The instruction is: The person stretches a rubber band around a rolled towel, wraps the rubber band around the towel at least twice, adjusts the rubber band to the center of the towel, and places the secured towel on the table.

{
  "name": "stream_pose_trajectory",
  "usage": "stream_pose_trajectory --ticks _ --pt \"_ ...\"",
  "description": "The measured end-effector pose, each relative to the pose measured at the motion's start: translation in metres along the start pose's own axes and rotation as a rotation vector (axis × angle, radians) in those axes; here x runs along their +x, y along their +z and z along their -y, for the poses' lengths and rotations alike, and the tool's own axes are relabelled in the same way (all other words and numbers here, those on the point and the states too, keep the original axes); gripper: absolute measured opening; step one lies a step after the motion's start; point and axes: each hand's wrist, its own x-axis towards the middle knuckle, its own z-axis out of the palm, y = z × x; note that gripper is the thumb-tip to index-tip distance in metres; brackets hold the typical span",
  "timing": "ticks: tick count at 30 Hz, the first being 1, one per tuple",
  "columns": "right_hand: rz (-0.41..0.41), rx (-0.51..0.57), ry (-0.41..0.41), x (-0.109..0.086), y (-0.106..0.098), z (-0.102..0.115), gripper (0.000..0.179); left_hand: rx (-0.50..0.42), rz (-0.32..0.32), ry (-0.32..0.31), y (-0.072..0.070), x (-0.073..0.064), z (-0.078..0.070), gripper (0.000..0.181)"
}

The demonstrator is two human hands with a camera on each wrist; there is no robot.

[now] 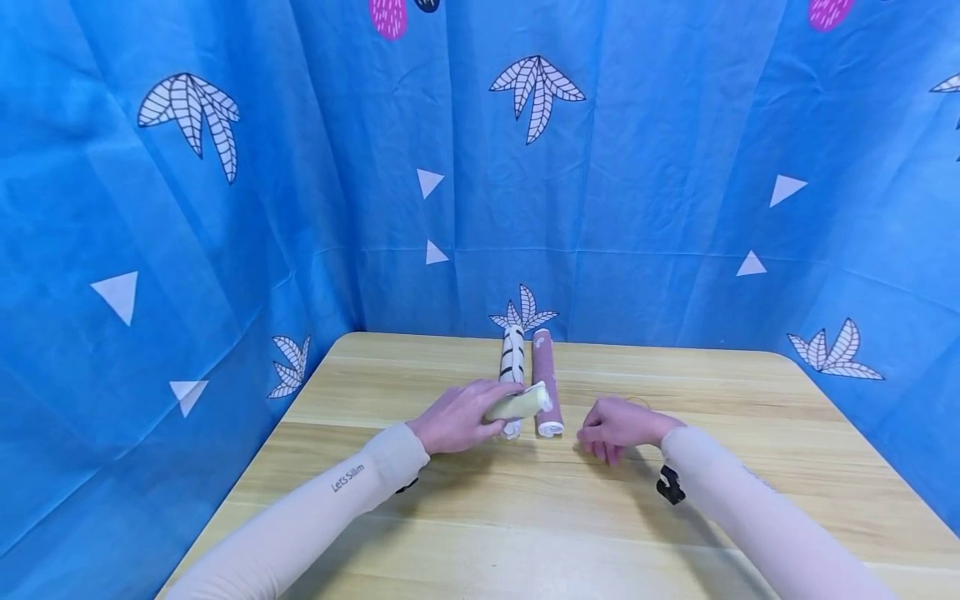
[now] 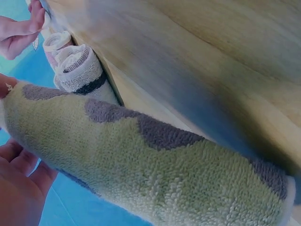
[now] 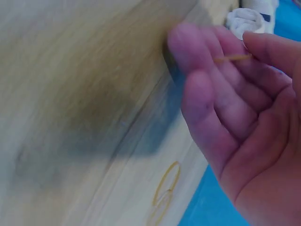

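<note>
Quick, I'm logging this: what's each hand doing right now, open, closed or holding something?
Left hand: closed, holding a rolled green towel.
Right hand: fingers curled, holding a thin yellow band.

rolled towels (image 1: pixel 513 358) (image 1: pixel 545 375) (image 1: pixel 522 404): 3 | elastic bands (image 3: pixel 233 58) (image 3: pixel 178 173): at least 2 | table (image 1: pixel 480 542): 1

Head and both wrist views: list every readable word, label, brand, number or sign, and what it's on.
"Lets Sillm": left sleeve, head view; small print, spelling uncertain.
Right sleeve: faint mark, too small to read.
Green rolled towel, striped roll, pink roll: no readable text.
Blue curtain: printed shapes only.
</note>
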Motion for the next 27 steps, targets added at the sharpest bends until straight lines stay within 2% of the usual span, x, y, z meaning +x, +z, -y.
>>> stream_pose_trajectory --ticks 6,12,15,18,23,27 --pt "0.064 0.129 0.010 -0.005 0.000 -0.005 0.027 0.020 -0.013 0.017 0.000 0.000 0.000 0.059" --pt "0.059 0.294 -0.028 -0.007 0.004 -0.009 0.040 0.040 -0.018 0.021 0.000 0.000 -0.001 0.059" --pt "0.016 0.338 -0.036 -0.007 0.007 -0.008 0.040 0.039 -0.020 0.022 0.000 -0.001 0.000 0.059" --pt "-0.057 0.322 -0.023 -0.007 0.010 -0.006 0.038 0.032 -0.023 0.029 0.000 -0.002 0.000 0.058" --pt "-0.197 0.261 0.007 -0.006 0.012 0.002 0.053 0.021 -0.021 0.040 0.000 -0.002 0.001 0.058" --pt "-0.286 0.222 -0.048 -0.004 0.015 0.011 0.056 0.006 -0.025 0.038 -0.002 -0.003 0.000 0.060"
